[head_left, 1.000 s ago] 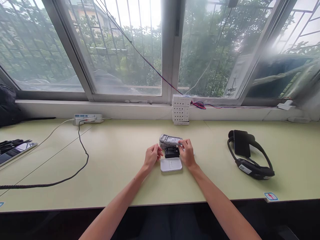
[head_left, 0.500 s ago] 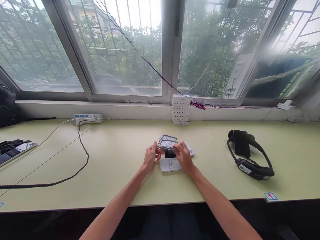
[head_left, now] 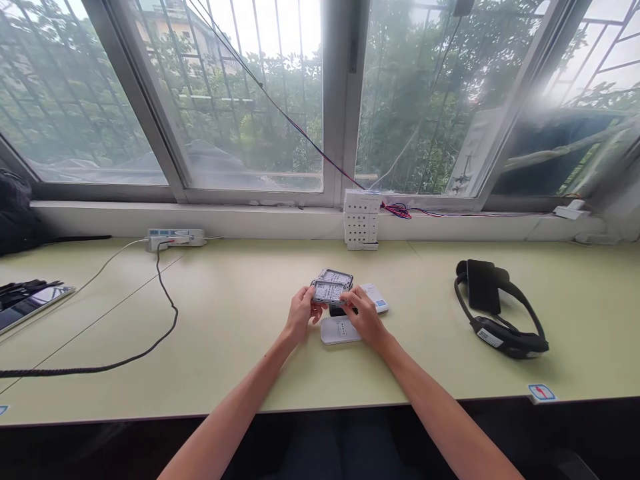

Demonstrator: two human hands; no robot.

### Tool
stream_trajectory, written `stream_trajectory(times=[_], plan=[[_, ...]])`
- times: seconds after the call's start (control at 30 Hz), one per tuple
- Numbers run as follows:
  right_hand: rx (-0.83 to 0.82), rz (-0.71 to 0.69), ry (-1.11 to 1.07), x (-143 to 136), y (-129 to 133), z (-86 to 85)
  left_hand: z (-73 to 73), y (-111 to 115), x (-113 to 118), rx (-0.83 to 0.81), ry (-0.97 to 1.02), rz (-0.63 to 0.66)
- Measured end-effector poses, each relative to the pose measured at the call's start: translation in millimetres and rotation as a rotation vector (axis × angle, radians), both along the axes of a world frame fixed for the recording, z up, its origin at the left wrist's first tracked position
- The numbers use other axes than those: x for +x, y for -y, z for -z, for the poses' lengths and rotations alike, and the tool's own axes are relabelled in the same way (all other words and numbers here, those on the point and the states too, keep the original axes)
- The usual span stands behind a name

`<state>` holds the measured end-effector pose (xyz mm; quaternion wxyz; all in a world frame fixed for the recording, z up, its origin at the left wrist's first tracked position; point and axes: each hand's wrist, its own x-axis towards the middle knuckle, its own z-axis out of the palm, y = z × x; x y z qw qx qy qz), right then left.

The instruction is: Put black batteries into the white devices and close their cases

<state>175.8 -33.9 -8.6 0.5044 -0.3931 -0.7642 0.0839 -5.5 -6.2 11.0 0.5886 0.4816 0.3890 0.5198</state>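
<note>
Between my two hands is a small opened electronic device [head_left: 329,291], its label-covered inner side facing up. My left hand [head_left: 301,312] grips its left end, fingers curled, and my right hand [head_left: 365,316] pinches the right end near the lower corner. A similar opened device [head_left: 337,275] shows just behind it, partly covered. Below the held device lies a black block [head_left: 335,311], mostly hidden. A white cover [head_left: 332,331] with a printed label rests on the table nearer to me, partly behind my right hand. To the right sits a white device [head_left: 376,297] with a blue patch.
A stack of white boxes [head_left: 362,220] stands against the window ledge. On the right is a black headset [head_left: 510,340] with a phone-like block. A power strip [head_left: 176,236], black cable [head_left: 165,337] and tablet [head_left: 35,305] are on the left of the pale green table [head_left: 225,300].
The held device has shifted slightly left and towards me and is tilted so its inner side shows more. Both hands keep hold of it.
</note>
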Motion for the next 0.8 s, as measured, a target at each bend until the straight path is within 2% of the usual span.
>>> stream_trajectory(times=[0.07, 0.23, 0.33, 0.63, 0.8], plan=[[-0.033, 0.059, -0.011, -0.5, 0.0, -1.1, -1.0, 0.2, -0.2, 0.025, 0.003, -0.034], [-0.047, 0.309, -0.070, 4.1, -4.3, -1.6, -0.1, -1.7, -1.9, 0.057, 0.028, -0.120], [-0.046, 0.375, -0.046, 9.7, -7.9, -0.2, 0.6, -2.7, -3.0, 0.056, 0.045, -0.145], [-0.193, 0.223, -0.008, 19.4, -9.7, -1.8, 0.2, -2.9, -2.2, 0.043, 0.075, -0.181], [-0.193, 0.213, 0.008, 22.9, -12.3, 0.9, 0.4, -3.6, -2.2, 0.033, 0.065, -0.198]])
